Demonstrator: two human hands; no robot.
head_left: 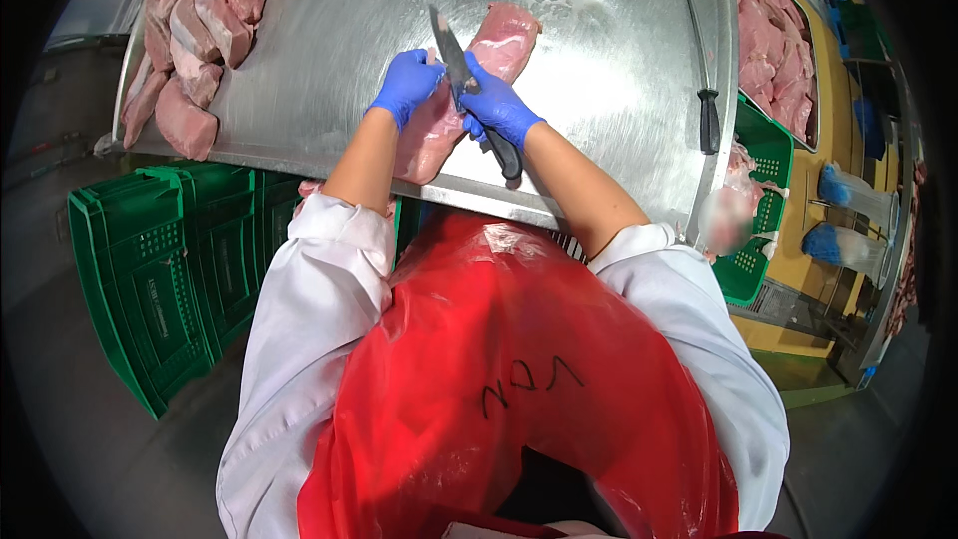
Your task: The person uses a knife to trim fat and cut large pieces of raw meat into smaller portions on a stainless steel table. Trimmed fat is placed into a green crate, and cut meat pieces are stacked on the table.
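Meat (511, 38) on table (339, 30) (crates (150, 284) left)

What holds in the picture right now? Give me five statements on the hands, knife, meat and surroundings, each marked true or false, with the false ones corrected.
1. The right hand holds the knife. True.
2. The left hand hangs down beside the apron. False: the left hand is up at the piece of meat, left of the knife.
3. The long thin tool with a black handle lies right of both hands. True.
4. The apron is green. False: the apron is red.
5. Several meat pieces lie at the left of the metal table. True.
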